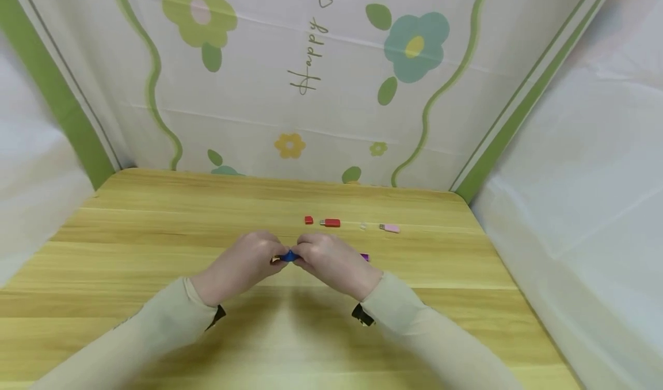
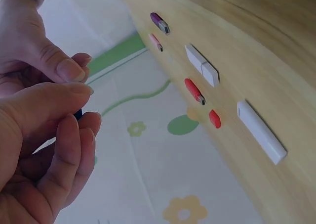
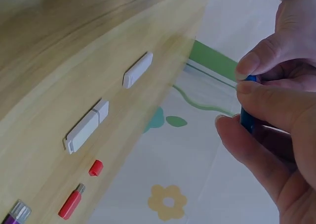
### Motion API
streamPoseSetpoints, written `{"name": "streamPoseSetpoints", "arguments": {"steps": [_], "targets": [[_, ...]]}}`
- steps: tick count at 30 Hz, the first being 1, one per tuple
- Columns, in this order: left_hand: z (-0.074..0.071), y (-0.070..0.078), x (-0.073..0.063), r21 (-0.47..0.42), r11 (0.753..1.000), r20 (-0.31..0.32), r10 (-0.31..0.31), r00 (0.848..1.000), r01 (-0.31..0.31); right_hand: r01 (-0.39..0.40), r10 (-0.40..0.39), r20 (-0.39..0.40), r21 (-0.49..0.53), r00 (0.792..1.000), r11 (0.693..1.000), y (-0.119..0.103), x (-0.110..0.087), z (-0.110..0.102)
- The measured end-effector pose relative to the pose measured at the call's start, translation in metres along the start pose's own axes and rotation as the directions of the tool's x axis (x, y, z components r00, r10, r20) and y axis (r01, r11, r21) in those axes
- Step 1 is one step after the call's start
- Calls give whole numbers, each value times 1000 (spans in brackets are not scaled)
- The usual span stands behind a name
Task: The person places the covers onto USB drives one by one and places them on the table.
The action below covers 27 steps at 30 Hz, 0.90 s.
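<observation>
Both hands meet over the table around a small blue USB stick (image 1: pixel 289 256), most of it hidden by fingers. My left hand (image 1: pixel 248 263) pinches its left end, while my right hand (image 1: pixel 331 262) pinches the right end. In the right wrist view a long blue side of the stick (image 3: pixel 247 116) shows between thumb and fingers. Beyond the hands lie a red USB stick (image 1: pixel 332 222) with its metal plug bare and its red cap (image 1: pixel 308 220) beside it.
A pink USB stick (image 1: pixel 391 228) lies uncapped at the right near a small clear cap (image 1: pixel 363 226). A purple USB stick (image 2: pixel 159 22) has its plug bare. White capped stick (image 2: pixel 201 65) and plain white stick (image 2: pixel 261 132) lie on the wooden table (image 1: pixel 181 206).
</observation>
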<state>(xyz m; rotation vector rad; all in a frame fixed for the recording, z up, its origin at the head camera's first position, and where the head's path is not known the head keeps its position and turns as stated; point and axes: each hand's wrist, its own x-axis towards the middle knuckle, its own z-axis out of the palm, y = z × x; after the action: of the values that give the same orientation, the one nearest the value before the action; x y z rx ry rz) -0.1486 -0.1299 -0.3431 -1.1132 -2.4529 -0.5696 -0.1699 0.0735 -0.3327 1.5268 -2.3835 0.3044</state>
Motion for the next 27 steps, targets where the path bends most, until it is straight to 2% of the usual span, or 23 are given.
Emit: {"name": "streamPoseSetpoints", "arguments": {"steps": [5, 11, 17, 23, 25, 27], "targets": [[-2, -19, 3, 0, 998, 61, -65, 996, 65, -21, 18, 40, 72, 999, 997, 11, 19, 5], [-4, -52, 13, -49, 982, 136, -177, 975, 185, -108, 96, 130, 91, 987, 990, 29, 48, 13], [0, -81, 19, -98, 959, 222, -238, 945, 265, -207, 178, 235, 102, 956, 973, 47, 72, 27], [14, -109, 25, -123, 935, 299, -286, 910, 334, -253, 218, 299, 85, 929, 964, 65, 90, 49], [20, -119, 26, -119, 931, 316, -294, 902, 345, -272, 238, 314, 67, 919, 960, 70, 94, 57], [26, -127, 27, -117, 934, 326, -286, 901, 338, -298, 266, 333, 46, 904, 954, 74, 98, 64]]}}
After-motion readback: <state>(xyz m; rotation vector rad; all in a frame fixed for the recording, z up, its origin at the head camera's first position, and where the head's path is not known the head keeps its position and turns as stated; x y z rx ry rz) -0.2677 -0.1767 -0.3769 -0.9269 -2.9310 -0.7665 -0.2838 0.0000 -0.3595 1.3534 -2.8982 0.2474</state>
